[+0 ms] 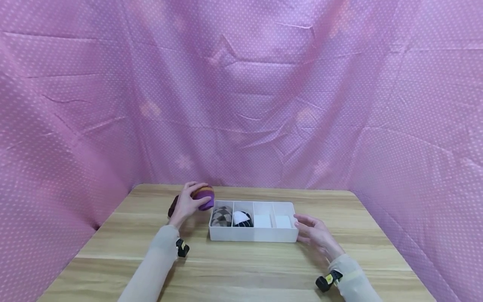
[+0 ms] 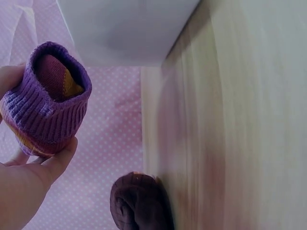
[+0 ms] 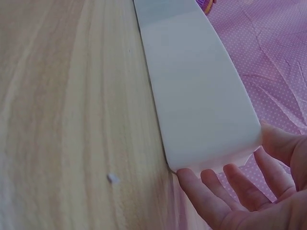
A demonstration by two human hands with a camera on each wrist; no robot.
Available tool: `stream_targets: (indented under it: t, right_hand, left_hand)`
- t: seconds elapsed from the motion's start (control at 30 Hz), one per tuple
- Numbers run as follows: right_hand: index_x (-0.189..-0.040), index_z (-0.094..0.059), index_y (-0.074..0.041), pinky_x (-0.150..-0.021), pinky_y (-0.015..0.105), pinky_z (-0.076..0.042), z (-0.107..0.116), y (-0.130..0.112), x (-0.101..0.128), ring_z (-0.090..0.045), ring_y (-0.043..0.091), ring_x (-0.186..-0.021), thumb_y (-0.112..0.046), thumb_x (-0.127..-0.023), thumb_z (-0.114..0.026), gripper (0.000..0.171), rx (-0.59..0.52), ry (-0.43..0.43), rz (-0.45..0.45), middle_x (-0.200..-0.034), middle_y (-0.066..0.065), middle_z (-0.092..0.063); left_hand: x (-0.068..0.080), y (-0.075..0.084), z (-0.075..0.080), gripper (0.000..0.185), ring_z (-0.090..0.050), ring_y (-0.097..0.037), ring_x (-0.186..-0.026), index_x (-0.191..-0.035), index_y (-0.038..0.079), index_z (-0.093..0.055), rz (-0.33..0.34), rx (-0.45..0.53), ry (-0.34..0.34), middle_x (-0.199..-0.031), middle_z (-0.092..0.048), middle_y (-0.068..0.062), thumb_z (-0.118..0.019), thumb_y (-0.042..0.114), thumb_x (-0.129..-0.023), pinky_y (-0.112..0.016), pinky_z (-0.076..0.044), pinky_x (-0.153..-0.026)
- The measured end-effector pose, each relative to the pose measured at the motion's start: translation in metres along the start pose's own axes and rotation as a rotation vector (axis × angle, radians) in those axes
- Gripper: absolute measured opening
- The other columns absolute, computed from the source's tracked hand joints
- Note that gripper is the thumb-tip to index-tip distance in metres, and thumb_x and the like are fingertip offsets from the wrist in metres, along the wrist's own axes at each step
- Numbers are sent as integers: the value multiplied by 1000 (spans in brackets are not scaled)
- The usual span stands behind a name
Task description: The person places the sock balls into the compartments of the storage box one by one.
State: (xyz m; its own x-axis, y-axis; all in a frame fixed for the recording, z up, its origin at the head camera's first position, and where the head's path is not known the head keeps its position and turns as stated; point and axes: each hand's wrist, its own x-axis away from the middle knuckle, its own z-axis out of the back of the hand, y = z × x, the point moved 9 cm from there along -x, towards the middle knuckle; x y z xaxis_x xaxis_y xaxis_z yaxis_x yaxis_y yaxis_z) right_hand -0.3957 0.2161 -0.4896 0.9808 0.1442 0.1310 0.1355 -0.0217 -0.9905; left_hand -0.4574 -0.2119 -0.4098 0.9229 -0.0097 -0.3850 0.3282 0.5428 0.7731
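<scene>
In the head view my left hand [image 1: 187, 204] grips a rolled purple sock [image 1: 206, 198] with an orange band, held up beside the left end of a white divided box [image 1: 253, 234]. The left wrist view shows the ribbed cuff of this purple sock [image 2: 53, 103] between thumb and fingers. My right hand [image 1: 316, 233] is at the box's right end; in the right wrist view its fingertips [image 3: 184, 175] touch the end wall. Inside the box, a brown checked sock [image 1: 222, 217] fills the leftmost compartment, and a black-and-white sock [image 1: 242, 219] lies in the one beside it.
A dark brown rolled sock [image 2: 139, 201] sits on the wooden table [image 1: 241, 268], left of the box and partly behind my left hand in the head view. Pink dotted cloth [image 1: 241, 105] hangs around the back and sides. A small pale scrap [image 3: 112, 178] lies on the wood.
</scene>
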Motion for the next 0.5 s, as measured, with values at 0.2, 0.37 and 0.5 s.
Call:
stream_targets:
  t: [0.2, 0.37, 0.5]
  right_hand:
    - [-145, -39, 3, -97, 48, -51, -2, 2, 0, -60, 24, -111, -10, -95, -62, 56, -12, -16, -10, -147, 27, -39]
    - [-146, -39, 3, -98, 48, -51, -2, 2, -1, -60, 23, -111, -11, -96, -61, 56, -8, -20, -12, -147, 26, -39]
    - [-146, -39, 2, -98, 49, -51, -1, 2, -2, -60, 22, -110, -9, -96, -60, 55, -7, -10, -12, -147, 24, -39]
  left_hand:
    - [1, 9, -7, 50, -50, -39, -128, -130, 20, -62, -20, 78, -39, -143, -50, -14, -79, 27, -83, -52, -48, -99]
    - [0, 15, -16, 51, -51, -37, -125, -133, 26, -60, 34, 139, -77, -141, -50, -10, -77, 31, -85, -51, -53, -93]
    - [-1, 26, -24, 51, -54, -33, -122, -133, 26, -61, -17, 120, -94, -137, -53, -8, -77, 32, -85, -49, -51, -97]
